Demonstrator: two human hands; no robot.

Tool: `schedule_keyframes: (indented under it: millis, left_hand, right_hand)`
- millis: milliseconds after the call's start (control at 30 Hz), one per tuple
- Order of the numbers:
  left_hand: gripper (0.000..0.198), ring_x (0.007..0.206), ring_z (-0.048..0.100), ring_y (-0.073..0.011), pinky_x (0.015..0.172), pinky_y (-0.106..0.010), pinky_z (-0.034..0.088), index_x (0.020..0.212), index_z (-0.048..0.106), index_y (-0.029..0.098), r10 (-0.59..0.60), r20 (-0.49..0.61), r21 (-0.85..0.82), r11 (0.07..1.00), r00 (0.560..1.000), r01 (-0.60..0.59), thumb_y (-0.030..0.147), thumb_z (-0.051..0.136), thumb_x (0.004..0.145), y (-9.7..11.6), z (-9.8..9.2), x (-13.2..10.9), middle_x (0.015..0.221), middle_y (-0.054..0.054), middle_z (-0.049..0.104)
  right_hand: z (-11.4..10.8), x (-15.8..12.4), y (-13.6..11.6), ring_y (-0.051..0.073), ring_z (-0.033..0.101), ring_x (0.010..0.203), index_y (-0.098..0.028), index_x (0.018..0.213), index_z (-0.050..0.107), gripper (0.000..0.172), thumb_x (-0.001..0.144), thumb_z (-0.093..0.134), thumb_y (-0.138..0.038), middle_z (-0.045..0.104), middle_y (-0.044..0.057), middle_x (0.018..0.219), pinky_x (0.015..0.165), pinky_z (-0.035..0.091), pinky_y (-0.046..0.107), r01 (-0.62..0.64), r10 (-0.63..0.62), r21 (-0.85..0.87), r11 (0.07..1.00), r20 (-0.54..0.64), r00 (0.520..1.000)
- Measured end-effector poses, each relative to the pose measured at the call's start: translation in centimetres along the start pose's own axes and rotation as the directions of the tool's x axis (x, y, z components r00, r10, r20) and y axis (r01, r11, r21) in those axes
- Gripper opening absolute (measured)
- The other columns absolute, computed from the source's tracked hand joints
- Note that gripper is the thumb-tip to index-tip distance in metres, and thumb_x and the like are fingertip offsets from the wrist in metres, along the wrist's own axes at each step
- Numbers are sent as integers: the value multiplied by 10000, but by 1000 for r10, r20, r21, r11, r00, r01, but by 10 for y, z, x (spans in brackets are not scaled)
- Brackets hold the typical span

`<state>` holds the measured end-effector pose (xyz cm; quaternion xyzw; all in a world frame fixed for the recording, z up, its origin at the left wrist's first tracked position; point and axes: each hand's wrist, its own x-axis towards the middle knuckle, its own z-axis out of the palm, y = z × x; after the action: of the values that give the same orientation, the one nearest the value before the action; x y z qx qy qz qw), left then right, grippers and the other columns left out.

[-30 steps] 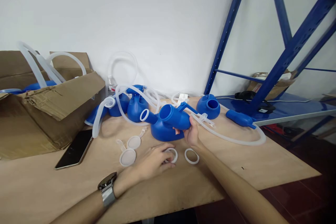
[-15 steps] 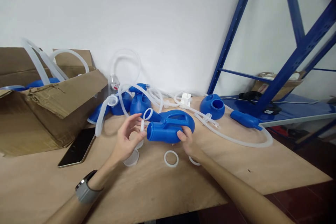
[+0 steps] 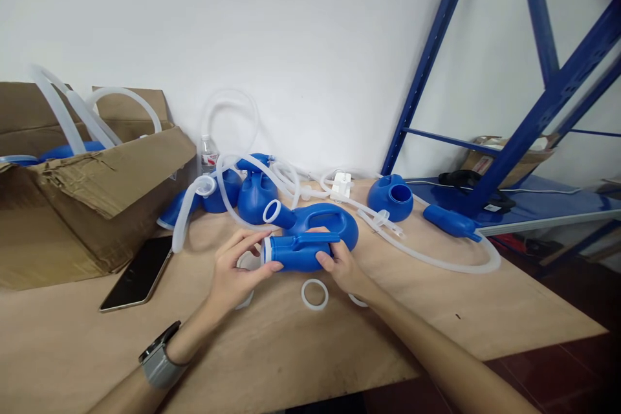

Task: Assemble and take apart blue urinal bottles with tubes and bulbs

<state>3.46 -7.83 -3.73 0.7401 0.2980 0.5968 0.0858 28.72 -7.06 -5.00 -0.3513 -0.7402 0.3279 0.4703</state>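
A blue plastic bottle with a handle (image 3: 303, 251) lies on its side just above the wooden table (image 3: 436, 310). My right hand (image 3: 342, 268) grips its body from below. My left hand (image 3: 237, 268) is closed on a white ring (image 3: 264, 250) pressed against the bottle's open neck. One loose white ring (image 3: 314, 294) lies on the table below the bottle, and a second one (image 3: 358, 301) is partly hidden under my right wrist. White caps (image 3: 247, 263) sit behind my left hand, mostly covered.
A phone (image 3: 136, 273) lies at the left beside an open cardboard box (image 3: 82, 207). More blue bottles (image 3: 255, 194), a blue round part (image 3: 391, 197) and clear tubes (image 3: 436, 259) crowd the table's back. Blue metal shelving (image 3: 528, 123) stands at the right.
My left hand lifted a white ring from the table and brought it onto the bottle's neck. My right hand turned the bottle on its side and lowered it toward me.
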Motion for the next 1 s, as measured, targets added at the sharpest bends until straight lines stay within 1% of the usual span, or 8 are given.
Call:
schedule_keyframes:
  millis: [133, 367, 467, 567, 667, 767, 933, 1000]
  left_hand:
    - [433, 872, 672, -180, 699, -275, 566, 1231, 752, 265, 5, -9, 2, 1000, 1000, -5, 408, 854, 835, 0, 2, 0, 1089, -63, 737]
    - [378, 1045, 694, -258, 798, -337, 586, 1218, 746, 249, -186, 210, -68, 977, 960, 204, 403, 792, 877, -1, 2, -7, 1196, -97, 735]
    - [374, 1055, 686, -290, 896, -399, 557, 1156, 741, 219, -229, 344, -97, 956, 911, 277, 447, 766, 860, 8, 4, -2, 1152, -102, 741]
    - [405, 1092, 655, -306, 1008, -440, 492, 1084, 745, 206, -305, 430, -149, 904, 850, 400, 554, 622, 918, 23, 11, 17, 1142, -98, 732]
    - [632, 1006, 658, -301, 977, -442, 499, 899, 744, 192, -484, 473, -223, 743, 736, 631, 655, 324, 991, 39, 25, 41, 968, -91, 736]
    - [685, 880, 652, -275, 890, -418, 524, 781, 706, 190, -587, 488, -247, 616, 646, 747, 676, 269, 987, 51, 41, 56, 819, -73, 694]
    - [532, 956, 645, -287, 922, -434, 520, 951, 729, 214, -352, 433, -274, 825, 829, 494, 571, 342, 1026, 58, 49, 54, 943, -79, 710]
    - [476, 984, 657, -285, 925, -429, 533, 1022, 721, 221, -264, 423, -270, 876, 867, 399, 524, 354, 1040, 58, 47, 52, 1000, -82, 723]
  right_hand:
    - [0, 1, 5, 284, 681, 1029, -190, 1326, 597, 629, 908, 610, -660, 724, 88, 1145, 926, 531, 405, 7, -7, 32, 999, 4, 1000]
    - [-4, 1, 10, 279, 666, 1083, -230, 1344, 585, 721, 813, 742, -691, 692, 76, 1213, 948, 519, 406, -23, 6, 112, 993, 155, 988]
    - [-3, 1, 9, 285, 666, 1102, -259, 1344, 592, 870, 622, 926, -613, 695, 62, 1221, 957, 524, 412, -35, -4, 165, 986, 234, 972]
    - [-1, 1, 6, 254, 668, 1010, -249, 1246, 632, 743, 644, 917, -577, 702, 42, 1127, 899, 534, 399, -3, -31, 172, 985, 194, 981]
    - [1, -2, 3, 220, 642, 904, -239, 1148, 634, 648, 671, 879, -604, 675, 25, 1028, 820, 527, 366, 49, -69, 207, 977, 92, 993]
    - [3, -5, 4, 201, 615, 851, -237, 1050, 626, 563, 702, 846, -621, 642, 17, 979, 769, 514, 339, 82, -83, 277, 957, -8, 997]
    - [4, -10, 13, 242, 624, 894, -241, 1036, 615, 605, 672, 814, -682, 649, 47, 1016, 795, 533, 384, 63, -49, 357, 932, -48, 998]
    - [6, -13, 14, 274, 633, 950, -244, 1042, 618, 635, 640, 827, -690, 660, 59, 1036, 838, 544, 419, 22, -12, 374, 927, -30, 999]
